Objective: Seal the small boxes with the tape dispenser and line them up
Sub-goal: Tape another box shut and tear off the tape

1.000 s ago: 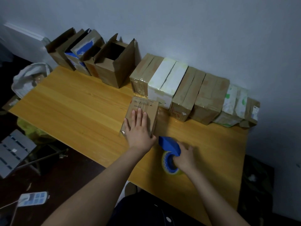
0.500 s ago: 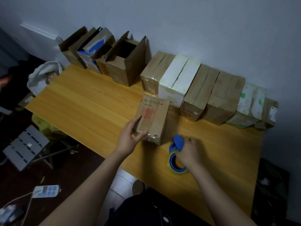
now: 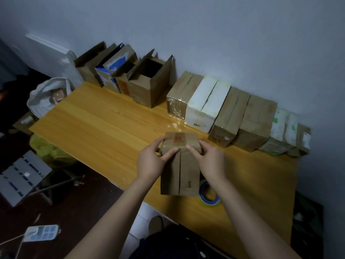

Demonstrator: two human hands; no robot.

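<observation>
1. Brown cardboard box is the one in work. It sits at about 6 o'clock in the view, over the near part of the table, between the two hands. I cannot tell whether its near end rests on the wood.
2. On its far left corner the left hand grips it, thumb on the upper face and fingers wrapped round the side. The right hand clamps the far right corner the same way.
3. Blue, with a yellowish roll, the tape dispenser lies on the table at 4 o'clock from the cardboard box. It is partly hidden behind the box and the right wrist, and no hand is on it.
4. Done so far, as I judge it: a row of closed boxes stands side by side against the wall at 1 to 2 o'clock. I count six, and several are glossy with tape.
5. Left to do: the open boxes at 11 o'clock have their flaps standing up, so they likely await tape. The cardboard box shows glossy tape across its far end, yet the seam between its two flaps looks bare along the near stretch. I take it as part sealed and not yet in line.
6. Its long axis runs from 6 to 12 o'clock, near end toward the person and far end toward the wall. The flap seam follows that axis, on the face turned up toward the camera.
</observation>
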